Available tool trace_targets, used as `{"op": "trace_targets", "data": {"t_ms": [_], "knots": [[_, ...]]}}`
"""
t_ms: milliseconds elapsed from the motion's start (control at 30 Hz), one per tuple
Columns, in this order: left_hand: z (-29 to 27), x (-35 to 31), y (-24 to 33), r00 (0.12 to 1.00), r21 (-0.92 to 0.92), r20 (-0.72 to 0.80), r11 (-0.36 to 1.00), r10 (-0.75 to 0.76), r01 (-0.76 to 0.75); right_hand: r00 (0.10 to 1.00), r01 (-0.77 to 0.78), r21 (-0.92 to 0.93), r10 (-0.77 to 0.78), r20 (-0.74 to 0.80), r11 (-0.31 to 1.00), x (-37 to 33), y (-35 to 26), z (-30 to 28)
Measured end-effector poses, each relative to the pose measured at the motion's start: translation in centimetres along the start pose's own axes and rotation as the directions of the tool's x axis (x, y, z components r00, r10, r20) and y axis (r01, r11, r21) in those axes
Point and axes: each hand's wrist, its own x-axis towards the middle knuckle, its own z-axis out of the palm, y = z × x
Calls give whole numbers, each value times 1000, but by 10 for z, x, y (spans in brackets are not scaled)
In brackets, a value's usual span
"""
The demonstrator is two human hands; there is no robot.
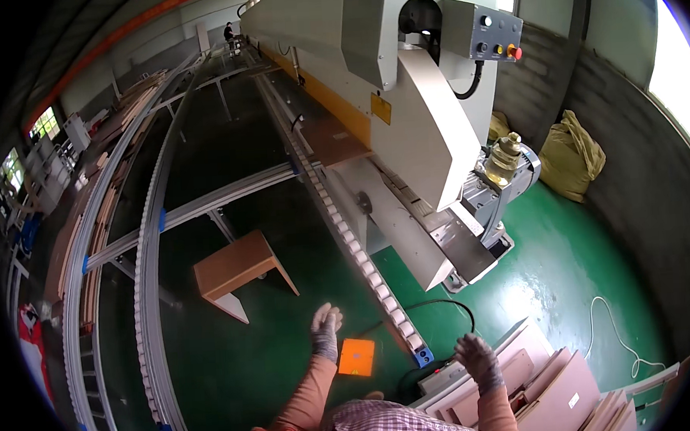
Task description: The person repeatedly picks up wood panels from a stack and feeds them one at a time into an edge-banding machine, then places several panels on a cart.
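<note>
My left hand (325, 331), in a grey glove, is raised with fingers spread and holds nothing; it hovers over the green floor near a small orange square (356, 357). Also gloved, my right hand (478, 361) hangs open and empty above a stack of pale wooden panels (553, 392) at the lower right. Just ahead of both hands ends a roller rail (363, 253) of a long grey and cream woodworking machine (402, 111).
A small wooden stool (239, 272) stands on the green floor (236, 362) to the left. Curved roller conveyor rails (148, 249) run along the left with boards stacked beside them. Yellow sacks (572, 157) lean on the right wall. A white cable (613, 334) lies on the floor. Another person (228, 33) stands far off.
</note>
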Motion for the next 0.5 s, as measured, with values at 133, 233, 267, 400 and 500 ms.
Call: {"op": "trace_targets", "data": {"t_ms": [133, 233, 267, 400, 500], "knots": [[-74, -11, -8, 977, 19, -210, 999, -31, 35, 983, -41, -26, 45, 176, 999, 76, -15, 63], [-129, -26, -15, 947, 30, -321, 999, -23, 34, 971, -107, -66, 119, 210, 992, 123, -10, 96], [-141, -26, -22, 944, 17, -328, 999, -39, 47, 973, -110, -72, 122, 197, 991, 133, -12, 104], [-174, -43, -34, 904, -39, -406, 991, -136, 131, 921, 110, -378, 49, 386, 919, 201, 5, 91], [-214, -69, -47, 846, -71, -506, 985, -171, 157, 947, -254, -139, 275, 166, 957, 213, 17, 158]]}}
